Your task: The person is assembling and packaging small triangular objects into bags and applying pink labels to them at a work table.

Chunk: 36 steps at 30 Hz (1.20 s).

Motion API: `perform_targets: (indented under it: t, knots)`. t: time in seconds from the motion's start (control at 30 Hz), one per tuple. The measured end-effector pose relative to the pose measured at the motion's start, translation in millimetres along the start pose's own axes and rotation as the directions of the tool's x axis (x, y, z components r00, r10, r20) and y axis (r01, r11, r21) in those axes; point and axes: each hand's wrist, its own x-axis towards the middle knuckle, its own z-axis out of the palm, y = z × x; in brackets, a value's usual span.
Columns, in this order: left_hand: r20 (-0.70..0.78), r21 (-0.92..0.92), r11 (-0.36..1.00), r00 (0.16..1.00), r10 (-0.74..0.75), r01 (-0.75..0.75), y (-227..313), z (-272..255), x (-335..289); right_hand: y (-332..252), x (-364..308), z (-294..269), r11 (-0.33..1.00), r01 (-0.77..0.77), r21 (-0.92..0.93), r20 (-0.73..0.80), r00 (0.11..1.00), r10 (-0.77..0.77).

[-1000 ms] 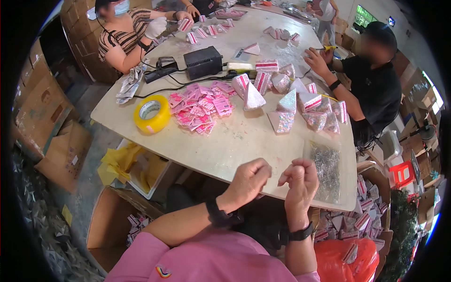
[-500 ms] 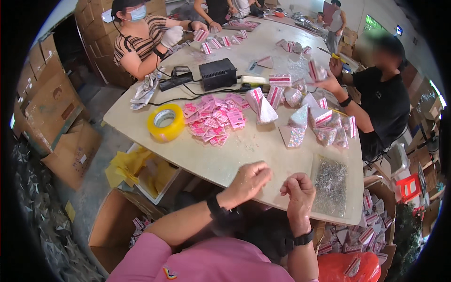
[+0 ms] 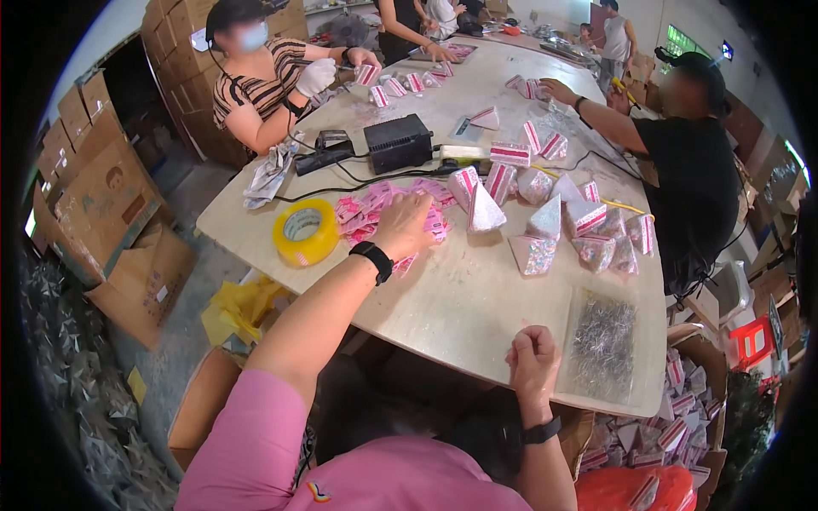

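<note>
My left hand point(image 3: 404, 226) reaches over a heap of small pink printed cards point(image 3: 365, 215) and touches it; its fingertips are hidden, so I cannot see whether a card is between them. My right hand point(image 3: 535, 361) is closed at the near table edge, fingers curled in, and anything inside is too small to make out. To its right lies a flat clear tray or bag of thin metal pins point(image 3: 603, 347). Beyond my right hand sit several glittery wedge-shaped pieces like cake slices point(image 3: 484, 211), with pink-and-white striped sides.
A yellow tape roll point(image 3: 305, 232) is left of the cards. Behind them, a black power box point(image 3: 398, 142) trails cables across the table point(image 3: 460, 315). Co-workers sit at left and right. A carton of wedges point(image 3: 673, 417) and a red plastic bag point(image 3: 626, 487) are below right.
My left hand has moved forward and left, from beside my right hand to the pink cards. My right hand stays near the edge. The right-hand co-worker has reached across toward the far wedges.
</note>
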Motion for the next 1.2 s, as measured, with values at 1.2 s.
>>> perform_targets:
  t: [1.2]
  knots:
    - [0.391,-0.740,-0.445,0.861,0.326,0.505,105.1,-46.6,-145.4,-31.9,-5.1,13.2,0.918,-0.073,0.389,0.171,0.985,0.006]
